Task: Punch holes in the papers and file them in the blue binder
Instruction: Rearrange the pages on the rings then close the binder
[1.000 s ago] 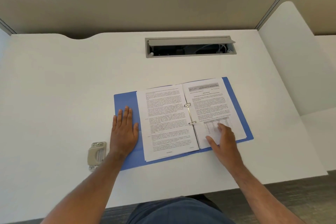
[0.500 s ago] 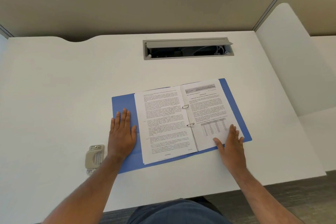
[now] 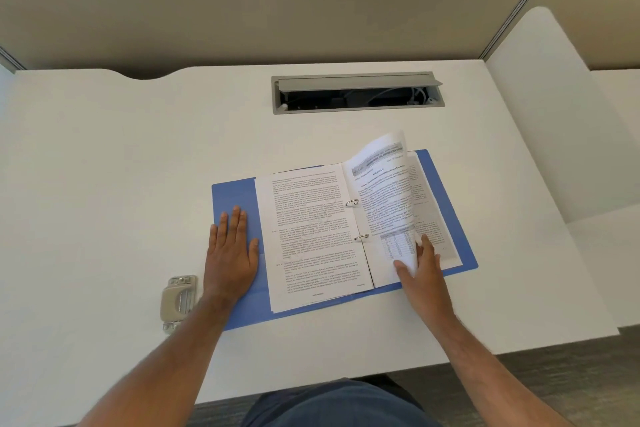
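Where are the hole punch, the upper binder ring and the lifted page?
hole punch (image 3: 179, 302), head view, its metal top.
upper binder ring (image 3: 352, 202), head view, the ring's arch.
lifted page (image 3: 382, 198), head view, its printed middle.

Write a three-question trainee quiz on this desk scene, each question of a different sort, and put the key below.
1. True or false: the left hand lies flat on the blue binder cover.
2. Multiple choice: the right hand is (a) resting on the desk, (b) lifting the top sheet on the right side, (c) pulling the rings apart.
3. Short answer: what lies on the desk just left of the left forearm?

Key
1. True.
2. b; the sheet curls up from its near corner.
3. The metal hole punch.
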Demonstrator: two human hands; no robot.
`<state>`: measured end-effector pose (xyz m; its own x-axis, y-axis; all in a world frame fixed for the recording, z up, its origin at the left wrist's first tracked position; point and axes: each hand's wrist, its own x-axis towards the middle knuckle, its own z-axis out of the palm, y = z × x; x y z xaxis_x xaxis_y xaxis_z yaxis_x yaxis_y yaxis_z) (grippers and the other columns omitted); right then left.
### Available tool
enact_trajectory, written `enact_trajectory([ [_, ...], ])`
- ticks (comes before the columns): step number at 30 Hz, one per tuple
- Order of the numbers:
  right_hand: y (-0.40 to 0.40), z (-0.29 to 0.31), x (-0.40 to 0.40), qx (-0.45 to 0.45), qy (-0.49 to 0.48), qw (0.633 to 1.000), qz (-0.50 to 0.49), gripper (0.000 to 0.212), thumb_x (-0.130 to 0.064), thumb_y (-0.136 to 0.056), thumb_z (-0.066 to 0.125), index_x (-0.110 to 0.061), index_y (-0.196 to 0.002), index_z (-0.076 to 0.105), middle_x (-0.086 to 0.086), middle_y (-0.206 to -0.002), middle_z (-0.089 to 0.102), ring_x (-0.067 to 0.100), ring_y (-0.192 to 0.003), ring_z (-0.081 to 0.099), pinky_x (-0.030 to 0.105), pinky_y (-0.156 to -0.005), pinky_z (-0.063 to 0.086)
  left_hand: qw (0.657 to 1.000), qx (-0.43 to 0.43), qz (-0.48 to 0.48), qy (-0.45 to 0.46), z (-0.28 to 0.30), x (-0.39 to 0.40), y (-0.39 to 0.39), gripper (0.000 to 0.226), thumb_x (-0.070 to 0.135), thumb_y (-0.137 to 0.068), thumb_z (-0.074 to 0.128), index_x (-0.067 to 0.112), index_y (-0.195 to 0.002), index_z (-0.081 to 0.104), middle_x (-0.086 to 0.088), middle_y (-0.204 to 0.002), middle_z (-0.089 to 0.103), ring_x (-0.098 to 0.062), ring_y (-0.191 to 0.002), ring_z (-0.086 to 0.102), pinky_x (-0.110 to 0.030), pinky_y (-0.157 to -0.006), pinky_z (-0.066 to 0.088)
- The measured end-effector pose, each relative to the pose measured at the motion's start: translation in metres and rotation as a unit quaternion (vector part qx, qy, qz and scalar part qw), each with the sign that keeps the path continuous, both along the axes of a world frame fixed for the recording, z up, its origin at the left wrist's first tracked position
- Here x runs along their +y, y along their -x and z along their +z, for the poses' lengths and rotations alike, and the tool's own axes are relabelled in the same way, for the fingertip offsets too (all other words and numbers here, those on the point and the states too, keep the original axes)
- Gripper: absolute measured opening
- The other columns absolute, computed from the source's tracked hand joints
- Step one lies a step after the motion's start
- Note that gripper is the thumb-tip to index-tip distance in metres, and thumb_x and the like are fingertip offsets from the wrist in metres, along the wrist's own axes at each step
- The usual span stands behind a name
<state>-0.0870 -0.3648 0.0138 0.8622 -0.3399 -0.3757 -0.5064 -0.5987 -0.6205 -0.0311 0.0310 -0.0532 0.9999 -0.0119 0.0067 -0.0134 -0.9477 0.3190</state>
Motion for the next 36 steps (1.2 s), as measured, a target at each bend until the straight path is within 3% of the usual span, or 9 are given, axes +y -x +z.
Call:
enact_trajectory([
  [2,-0.003,0.008,0.008,-0.008,-0.043,0.999,-0.018,0.077,-0.040,-0.101,0.068,-0.032,-0.162,0.022,0.002,-0.162,0.042,0.028,-0.144,0.048,0.045,-0.101,0.057,1.000,0.001,0.000,-0.001,0.000,0.000,0.000,0.071,0.045,-0.106,0.026,0.009,-0.167,0.020,-0.005,-0.175,0.017,-0.026,-0.163,0.012,-0.049,-0.132,0.012],
  [5,-0.007,0.020,0.021,-0.020,-0.095,0.995,-0.019,0.070,-0.035,-0.100,0.071,-0.027,-0.160,0.035,-0.005,-0.150,0.054,0.016,-0.128,0.058,0.024,-0.085,0.054,1.000,0.004,0.000,-0.006,-0.001,0.001,0.000,0.071,0.045,-0.106,0.026,0.010,-0.167,0.019,-0.005,-0.176,0.016,-0.026,-0.163,0.011,-0.049,-0.132,0.012],
  [12,-0.011,0.040,0.049,-0.028,-0.146,0.989,0.003,0.055,-0.028,-0.104,0.067,-0.029,-0.154,0.044,-0.007,-0.133,0.061,0.008,-0.113,0.063,0.012,-0.064,0.054,1.000,0.008,0.001,-0.005,0.000,0.001,0.000,0.071,0.046,-0.106,0.025,0.010,-0.167,0.017,-0.004,-0.176,0.014,-0.025,-0.163,0.009,-0.049,-0.132,0.012],
  [18,-0.002,0.045,0.064,-0.026,-0.138,0.988,0.068,0.059,-0.031,-0.107,0.059,-0.030,-0.162,0.036,-0.010,-0.143,0.057,0.010,-0.126,0.059,0.017,-0.087,0.055,1.000,0.008,0.002,-0.006,-0.001,0.001,0.000,0.071,0.045,-0.106,0.027,0.010,-0.167,0.017,-0.003,-0.176,0.014,-0.024,-0.163,0.008,-0.049,-0.132,0.012],
  [22,0.003,0.040,0.070,-0.025,-0.115,0.983,0.141,0.064,-0.035,-0.109,0.055,-0.040,-0.165,0.024,-0.008,-0.160,0.045,0.013,-0.139,0.052,0.034,-0.110,0.052,1.000,0.009,0.002,-0.005,-0.001,0.001,0.000,0.071,0.045,-0.106,0.028,0.011,-0.167,0.017,-0.003,-0.176,0.014,-0.024,-0.163,0.008,-0.048,-0.132,0.012],
  [25,0.004,0.034,0.078,0.012,-0.078,0.980,0.185,0.072,-0.047,-0.107,0.055,-0.049,-0.165,0.012,-0.006,-0.172,0.029,0.024,-0.157,0.034,0.050,-0.120,0.045,1.000,0.008,0.002,-0.003,-0.001,0.001,-0.001,0.070,0.045,-0.106,0.028,0.010,-0.167,0.019,-0.004,-0.176,0.015,-0.025,-0.163,0.010,-0.049,-0.132,0.013],
  [28,0.002,0.039,0.086,0.043,-0.040,0.969,0.240,0.084,-0.059,-0.101,0.058,-0.045,-0.167,0.007,-0.019,-0.173,0.024,0.026,-0.165,0.008,0.056,-0.127,0.024,1.000,0.005,0.003,-0.002,0.000,0.000,-0.001,0.070,0.045,-0.106,0.027,0.010,-0.166,0.021,-0.005,-0.175,0.018,-0.026,-0.163,0.013,-0.049,-0.132,0.013],
  [33,0.008,0.034,0.076,0.024,-0.031,0.962,0.270,0.081,-0.072,-0.099,0.043,-0.056,-0.163,-0.003,-0.034,-0.169,-0.012,0.009,-0.162,-0.005,0.051,-0.132,0.013,1.000,-0.001,0.002,0.000,0.001,0.000,-0.001,0.070,0.046,-0.106,0.027,0.010,-0.166,0.023,-0.005,-0.175,0.020,-0.026,-0.162,0.014,-0.049,-0.132,0.013],
  [36,0.009,0.027,0.058,-0.032,-0.023,0.967,0.250,0.072,-0.068,-0.103,0.036,-0.059,-0.160,-0.007,-0.032,-0.172,-0.009,-0.002,-0.161,-0.004,0.041,-0.134,0.012,1.000,-0.005,0.001,0.003,0.001,0.000,0.000,0.070,0.045,-0.106,0.028,0.009,-0.166,0.025,-0.006,-0.174,0.021,-0.028,-0.162,0.015,-0.049,-0.132,0.014],
])
